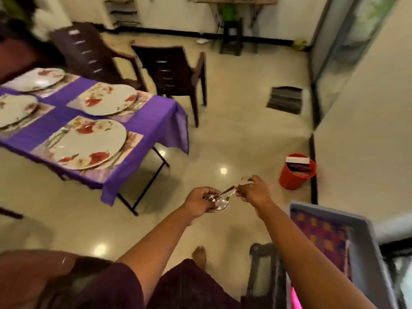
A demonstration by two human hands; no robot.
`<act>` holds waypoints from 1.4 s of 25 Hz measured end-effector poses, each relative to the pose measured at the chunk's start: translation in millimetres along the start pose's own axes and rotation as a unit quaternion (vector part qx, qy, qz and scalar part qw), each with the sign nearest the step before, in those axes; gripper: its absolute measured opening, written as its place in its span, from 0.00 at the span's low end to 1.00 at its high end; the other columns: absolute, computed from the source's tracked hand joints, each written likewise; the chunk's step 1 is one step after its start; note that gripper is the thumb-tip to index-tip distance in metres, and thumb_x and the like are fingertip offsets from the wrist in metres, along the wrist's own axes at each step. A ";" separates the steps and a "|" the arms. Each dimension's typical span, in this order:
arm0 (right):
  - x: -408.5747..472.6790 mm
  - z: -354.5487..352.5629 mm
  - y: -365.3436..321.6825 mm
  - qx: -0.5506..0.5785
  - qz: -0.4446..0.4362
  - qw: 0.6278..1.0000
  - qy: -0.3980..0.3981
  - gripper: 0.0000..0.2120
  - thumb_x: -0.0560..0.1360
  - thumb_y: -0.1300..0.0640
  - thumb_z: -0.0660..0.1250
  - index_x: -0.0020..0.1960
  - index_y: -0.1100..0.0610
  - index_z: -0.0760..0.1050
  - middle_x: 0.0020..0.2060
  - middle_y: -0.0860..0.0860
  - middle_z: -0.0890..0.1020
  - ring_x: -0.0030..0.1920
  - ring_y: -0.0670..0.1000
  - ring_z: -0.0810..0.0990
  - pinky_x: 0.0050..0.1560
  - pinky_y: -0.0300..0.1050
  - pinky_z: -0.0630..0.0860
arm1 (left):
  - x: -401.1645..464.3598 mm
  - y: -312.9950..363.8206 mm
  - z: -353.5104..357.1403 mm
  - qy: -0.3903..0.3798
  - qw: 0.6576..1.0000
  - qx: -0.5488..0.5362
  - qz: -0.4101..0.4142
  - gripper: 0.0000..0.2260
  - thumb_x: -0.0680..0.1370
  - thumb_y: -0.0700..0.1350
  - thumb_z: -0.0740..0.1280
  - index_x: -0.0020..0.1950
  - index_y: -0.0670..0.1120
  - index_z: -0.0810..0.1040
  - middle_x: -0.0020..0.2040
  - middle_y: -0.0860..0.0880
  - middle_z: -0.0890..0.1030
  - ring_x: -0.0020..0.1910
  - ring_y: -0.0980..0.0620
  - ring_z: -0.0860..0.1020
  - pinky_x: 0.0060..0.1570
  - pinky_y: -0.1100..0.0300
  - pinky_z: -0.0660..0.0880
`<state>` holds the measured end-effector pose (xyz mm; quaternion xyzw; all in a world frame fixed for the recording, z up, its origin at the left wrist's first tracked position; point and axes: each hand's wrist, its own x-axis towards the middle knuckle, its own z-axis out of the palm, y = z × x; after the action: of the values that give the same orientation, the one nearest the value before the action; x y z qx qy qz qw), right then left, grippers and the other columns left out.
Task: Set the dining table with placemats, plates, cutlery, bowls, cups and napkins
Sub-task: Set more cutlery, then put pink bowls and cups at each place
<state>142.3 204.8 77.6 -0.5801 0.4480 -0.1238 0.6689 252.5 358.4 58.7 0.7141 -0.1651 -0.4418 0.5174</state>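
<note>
A bunch of shiny metal spoons (pixel 221 200) is held over the glossy cream tiled floor (pixel 234 134), rounded bowls gripped in the left hand (pixel 200 202), thin handles pinched by the right hand (pixel 254 192). The table (pixel 156 114), draped in purple cloth, is seen well apart to the left. Four round white floral plates (pixel 89 144) are laid on rectangular floral placemats (pixel 133 139), with cutlery tucked beside them, blurred. Dark slatted chairs (pixel 176 72) are set behind. A red plastic bucket (pixel 296 172) is stood by the wall.
</note>
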 end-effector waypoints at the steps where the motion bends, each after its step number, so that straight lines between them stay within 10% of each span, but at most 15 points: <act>1: 0.0 22.7 -1.3 -0.059 -0.025 0.998 0.001 0.25 0.70 0.62 0.75 0.63 0.59 0.68 0.42 0.57 0.81 0.40 0.54 0.81 0.38 0.44 0.75 | -10.0 -5.6 -18.6 0.029 1.000 0.000 0.007 0.14 0.72 0.26 0.70 0.55 0.38 0.80 0.47 0.42 0.80 0.44 0.50 0.78 0.39 0.61 0.81; 4: -2.3 89.2 -6.2 -0.396 -0.194 0.898 -0.017 0.48 0.67 0.53 0.78 0.77 0.52 0.52 0.69 0.57 0.66 0.65 0.59 0.69 0.61 0.53 0.71 | -43.6 -20.2 -70.5 0.110 0.993 0.033 0.021 0.12 0.72 0.26 0.67 0.53 0.35 0.81 0.42 0.43 0.80 0.38 0.52 0.78 0.35 0.64 0.78; 7: -12.4 158.5 -13.9 -0.592 -0.356 0.692 -0.206 0.32 0.72 0.42 0.70 0.73 0.48 0.65 0.70 0.51 0.70 0.68 0.54 0.68 0.70 0.54 0.60 | -69.1 -29.1 -123.5 0.179 0.972 0.153 0.016 0.12 0.71 0.29 0.69 0.52 0.39 0.83 0.41 0.45 0.82 0.39 0.50 0.79 0.38 0.62 0.78; 9: -20.4 199.5 -14.1 -0.623 -0.327 0.643 -0.302 0.17 0.76 0.43 0.64 0.61 0.49 0.76 0.58 0.51 0.80 0.59 0.53 0.76 0.66 0.52 0.63 | -82.6 -26.4 -162.5 0.182 0.950 0.252 0.014 0.12 0.71 0.31 0.71 0.52 0.43 0.84 0.45 0.47 0.84 0.41 0.52 0.81 0.41 0.64 0.78; 15: -44.1 299.3 -8.1 -0.512 -0.239 0.736 -0.373 0.14 0.78 0.54 0.64 0.34 0.50 0.71 0.36 0.53 0.78 0.39 0.55 0.76 0.38 0.43 0.65 | -109.3 -18.0 -272.4 0.228 0.938 0.262 0.020 0.14 0.73 0.31 0.69 0.56 0.44 0.83 0.47 0.50 0.83 0.43 0.58 0.80 0.42 0.71 0.75; 20: -65.0 381.4 -19.3 -0.270 -0.083 0.894 -0.348 0.10 0.79 0.59 0.64 0.43 0.60 0.80 0.27 0.49 0.73 0.27 0.44 0.67 0.29 0.36 0.63 | -109.0 -35.7 -327.9 0.367 0.917 -0.152 0.043 0.17 0.74 0.37 0.73 0.61 0.45 0.75 0.48 0.44 0.82 0.45 0.49 0.81 0.46 0.54 0.79; 28: -68.2 518.9 -39.5 -0.192 0.012 0.927 -0.322 0.12 0.81 0.64 0.55 0.51 0.63 0.78 0.34 0.57 0.79 0.31 0.49 0.75 0.33 0.39 0.71 | -90.0 -53.7 -431.9 0.292 0.929 -0.224 0.028 0.06 0.76 0.40 0.70 0.51 0.39 0.79 0.37 0.43 0.79 0.30 0.50 0.74 0.41 0.53 0.76; 35: -42.9 589.8 -42.5 -0.268 -0.011 0.916 -0.297 0.13 0.78 0.58 0.61 0.39 0.61 0.80 0.30 0.52 0.80 0.31 0.48 0.76 0.38 0.45 0.76 | -67.8 -58.9 -510.9 0.335 0.888 -0.316 0.015 0.05 0.77 0.36 0.68 0.52 0.38 0.80 0.46 0.40 0.85 0.40 0.44 0.83 0.37 0.57 0.80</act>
<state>571.1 613.9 91.0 -0.7526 0.2387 0.1721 0.5891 611.5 732.5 75.8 0.6153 0.1555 -0.1975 0.7471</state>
